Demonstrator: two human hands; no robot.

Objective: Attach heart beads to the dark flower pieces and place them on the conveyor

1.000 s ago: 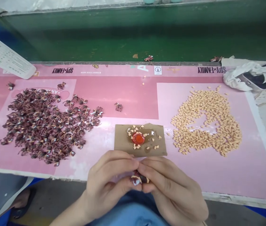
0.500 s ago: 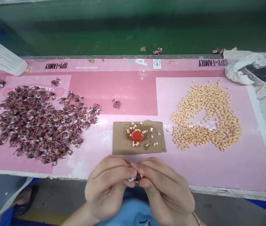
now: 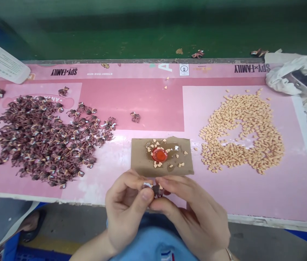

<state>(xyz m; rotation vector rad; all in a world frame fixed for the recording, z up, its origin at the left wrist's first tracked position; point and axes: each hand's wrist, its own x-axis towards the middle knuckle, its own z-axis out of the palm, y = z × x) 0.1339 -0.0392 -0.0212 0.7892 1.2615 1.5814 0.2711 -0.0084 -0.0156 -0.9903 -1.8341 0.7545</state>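
Between the fingertips of both hands is a small dark-brown figurine (image 3: 157, 190) with a pale bluish-white part. My left hand (image 3: 127, 206) pinches its left end between thumb and forefinger. On its other side, the thumb and fingers of my right hand (image 3: 194, 210) close on it. Just beyond the hands lies a brown cardboard piece (image 3: 139, 159), bearing a red round cap (image 3: 159, 154), a wet puddle and several tiny beige pieces. A heap of similar brown figurines (image 3: 47, 141) spreads to the left. To the right lies a pile of beige pieces (image 3: 240, 150).
One loose figurine (image 3: 135, 116) sits behind the cardboard. At the far right, crumpled white tissue (image 3: 281, 78) partly wraps a dark device. A white printed object (image 3: 3, 61) juts in at far left. Along the back runs a green wall (image 3: 115, 40); a person's foot (image 3: 30, 223) shows below left.
Both hands have risen slightly and turned, with more of the figurine showing between the fingers. The view has shifted a little. The heaps look the same.
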